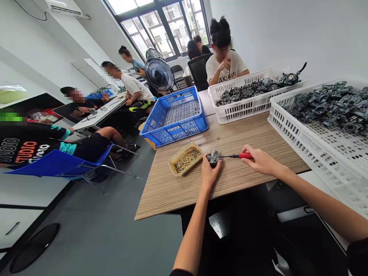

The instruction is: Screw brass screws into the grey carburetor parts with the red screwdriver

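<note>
My left hand (210,171) grips a small grey metal carburetor (213,156) just above the wooden table (161,191). My right hand (258,161) is closed around the red handle of a screwdriver (243,155). Its dark shaft points left, and the tip meets the carburetor's right side; the exact contact spot is too small to make out. Left of my left hand stands a cream tray (173,168) holding many brass-coloured screws.
A blue plastic crate (175,132) stands at the table's far left. Two white crates, one farther back (241,109) and one at right (301,134), hold many carburetors. A person (225,69) sits across the table. Others sit at left, near a fan (159,74).
</note>
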`<state>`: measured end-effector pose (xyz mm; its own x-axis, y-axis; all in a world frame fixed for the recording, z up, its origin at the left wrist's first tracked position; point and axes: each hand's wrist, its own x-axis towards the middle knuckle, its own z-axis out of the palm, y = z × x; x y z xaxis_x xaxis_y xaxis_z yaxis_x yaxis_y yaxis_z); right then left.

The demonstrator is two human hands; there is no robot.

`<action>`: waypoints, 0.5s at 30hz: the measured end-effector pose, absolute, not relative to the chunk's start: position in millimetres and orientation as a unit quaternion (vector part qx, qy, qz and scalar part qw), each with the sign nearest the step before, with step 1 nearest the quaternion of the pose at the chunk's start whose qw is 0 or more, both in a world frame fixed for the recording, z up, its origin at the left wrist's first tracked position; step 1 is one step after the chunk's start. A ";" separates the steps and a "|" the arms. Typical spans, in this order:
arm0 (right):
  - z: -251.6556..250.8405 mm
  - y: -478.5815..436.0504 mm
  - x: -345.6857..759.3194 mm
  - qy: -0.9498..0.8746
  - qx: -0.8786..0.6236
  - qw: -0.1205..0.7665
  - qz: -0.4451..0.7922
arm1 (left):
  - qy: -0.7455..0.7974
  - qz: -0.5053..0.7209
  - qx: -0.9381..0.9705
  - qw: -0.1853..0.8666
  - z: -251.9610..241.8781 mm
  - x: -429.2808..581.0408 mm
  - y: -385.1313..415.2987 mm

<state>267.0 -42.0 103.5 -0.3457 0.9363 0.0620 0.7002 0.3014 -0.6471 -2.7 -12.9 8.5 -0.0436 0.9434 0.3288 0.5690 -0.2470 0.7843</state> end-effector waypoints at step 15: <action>103.1 -41.5 267.1 -0.777 -0.527 0.218 0.267 | 0.575 0.438 0.656 0.218 5.8 -2.9 -12.1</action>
